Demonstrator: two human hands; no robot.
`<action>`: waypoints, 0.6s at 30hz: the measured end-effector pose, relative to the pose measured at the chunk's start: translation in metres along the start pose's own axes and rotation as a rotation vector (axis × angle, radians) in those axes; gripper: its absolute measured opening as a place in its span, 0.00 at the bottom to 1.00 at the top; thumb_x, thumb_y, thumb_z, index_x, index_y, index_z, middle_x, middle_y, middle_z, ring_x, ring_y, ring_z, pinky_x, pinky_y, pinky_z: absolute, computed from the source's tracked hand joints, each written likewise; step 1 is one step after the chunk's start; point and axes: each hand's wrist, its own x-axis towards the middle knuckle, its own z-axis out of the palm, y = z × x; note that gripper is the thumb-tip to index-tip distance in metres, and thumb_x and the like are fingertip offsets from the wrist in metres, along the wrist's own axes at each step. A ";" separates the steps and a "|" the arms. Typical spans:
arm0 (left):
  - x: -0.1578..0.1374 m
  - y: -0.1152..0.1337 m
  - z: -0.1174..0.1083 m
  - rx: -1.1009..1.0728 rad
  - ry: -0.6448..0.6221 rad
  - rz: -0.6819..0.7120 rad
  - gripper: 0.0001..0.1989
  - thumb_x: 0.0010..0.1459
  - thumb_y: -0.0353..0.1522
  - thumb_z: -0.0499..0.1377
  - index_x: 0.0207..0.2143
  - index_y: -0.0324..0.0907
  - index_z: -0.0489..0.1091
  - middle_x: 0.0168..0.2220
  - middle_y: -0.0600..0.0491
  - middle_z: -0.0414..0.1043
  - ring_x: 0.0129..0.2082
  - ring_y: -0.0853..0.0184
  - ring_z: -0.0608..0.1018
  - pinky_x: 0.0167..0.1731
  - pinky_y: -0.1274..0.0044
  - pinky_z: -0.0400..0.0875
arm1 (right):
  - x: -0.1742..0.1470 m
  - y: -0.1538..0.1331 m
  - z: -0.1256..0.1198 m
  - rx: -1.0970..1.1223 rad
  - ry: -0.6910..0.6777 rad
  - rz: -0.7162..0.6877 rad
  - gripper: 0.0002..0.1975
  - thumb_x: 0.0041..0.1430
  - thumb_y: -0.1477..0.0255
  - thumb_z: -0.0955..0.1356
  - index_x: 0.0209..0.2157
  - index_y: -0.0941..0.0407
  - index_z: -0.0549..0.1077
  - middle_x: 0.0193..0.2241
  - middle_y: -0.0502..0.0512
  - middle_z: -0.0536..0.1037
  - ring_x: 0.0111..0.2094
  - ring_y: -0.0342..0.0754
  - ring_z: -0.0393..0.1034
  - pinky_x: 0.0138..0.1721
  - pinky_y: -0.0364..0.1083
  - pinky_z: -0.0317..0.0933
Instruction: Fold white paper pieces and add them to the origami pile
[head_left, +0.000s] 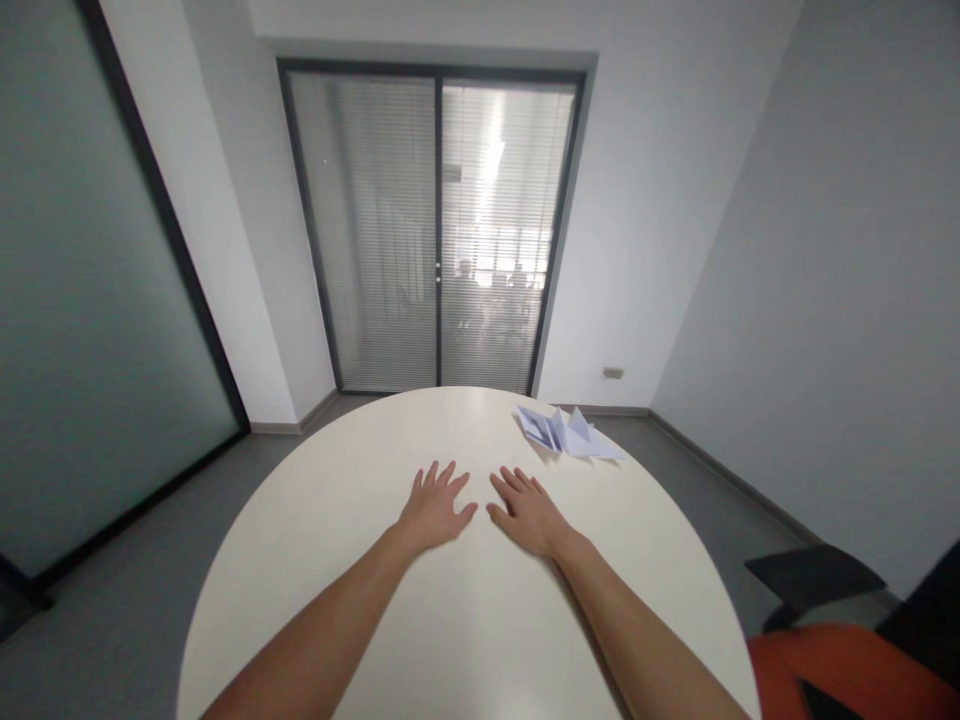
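Observation:
My left hand [437, 508] lies palm down on the white round table [465, 630], its fingers spread and nothing in them. A small gap to the right of it, my right hand [527, 510] rests the same way, fingers stretched out and holding nothing. The two thumbs point toward each other without touching. Beyond my right hand, near the table's far right edge, sits a folded white paper piece [574, 436] with pointed flaps standing up. Neither hand touches the paper.
An office chair with an orange seat [847, 670] and a black armrest [816, 580] stands at the lower right. Past the table is a dark-framed glass door [438, 230] with blinds. A frosted glass panel [97, 300] fills the left side.

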 end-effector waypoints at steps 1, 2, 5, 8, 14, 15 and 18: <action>0.000 0.000 0.000 -0.002 -0.004 -0.001 0.33 0.63 0.51 0.47 0.66 0.48 0.57 0.70 0.47 0.48 0.69 0.45 0.49 0.65 0.52 0.42 | 0.000 0.001 0.000 0.000 0.002 -0.001 0.34 0.66 0.54 0.58 0.68 0.55 0.54 0.70 0.60 0.49 0.70 0.62 0.38 0.67 0.60 0.35; 0.000 0.001 -0.001 -0.002 -0.007 -0.002 0.33 0.63 0.51 0.47 0.66 0.48 0.57 0.70 0.47 0.48 0.69 0.45 0.48 0.65 0.52 0.41 | 0.000 0.001 0.000 0.000 0.004 -0.002 0.34 0.66 0.54 0.58 0.68 0.55 0.54 0.70 0.60 0.49 0.70 0.62 0.38 0.67 0.60 0.35; 0.000 0.001 -0.001 0.002 -0.012 -0.004 0.33 0.63 0.51 0.47 0.66 0.48 0.57 0.70 0.47 0.47 0.70 0.46 0.48 0.65 0.52 0.41 | -0.001 0.000 -0.001 -0.005 0.011 -0.003 0.34 0.66 0.54 0.58 0.68 0.55 0.55 0.69 0.60 0.50 0.70 0.62 0.39 0.66 0.60 0.37; 0.000 0.002 -0.002 0.008 -0.014 -0.008 0.33 0.63 0.51 0.47 0.66 0.48 0.57 0.70 0.48 0.48 0.70 0.46 0.48 0.65 0.53 0.42 | -0.002 -0.002 -0.004 -0.025 0.029 -0.011 0.34 0.65 0.55 0.60 0.67 0.55 0.57 0.69 0.62 0.53 0.69 0.62 0.43 0.65 0.60 0.40; 0.002 0.000 0.000 -0.007 -0.003 -0.005 0.32 0.63 0.50 0.48 0.66 0.48 0.58 0.70 0.48 0.48 0.70 0.46 0.48 0.65 0.52 0.42 | 0.003 0.002 -0.030 -0.095 0.273 0.172 0.20 0.68 0.62 0.58 0.49 0.56 0.75 0.50 0.63 0.77 0.50 0.55 0.71 0.51 0.51 0.60; 0.002 -0.001 0.001 -0.011 -0.002 -0.004 0.32 0.63 0.50 0.48 0.66 0.48 0.58 0.70 0.48 0.48 0.70 0.46 0.48 0.65 0.52 0.42 | 0.005 0.005 -0.037 -0.114 0.318 0.271 0.19 0.68 0.63 0.58 0.47 0.56 0.76 0.47 0.63 0.78 0.46 0.55 0.74 0.47 0.50 0.63; 0.002 -0.003 0.002 -0.018 -0.001 -0.007 0.32 0.63 0.50 0.48 0.66 0.48 0.58 0.70 0.47 0.48 0.70 0.46 0.48 0.65 0.52 0.41 | 0.012 0.019 -0.058 -0.180 0.406 0.447 0.17 0.68 0.64 0.59 0.44 0.56 0.75 0.41 0.64 0.80 0.40 0.56 0.76 0.40 0.49 0.64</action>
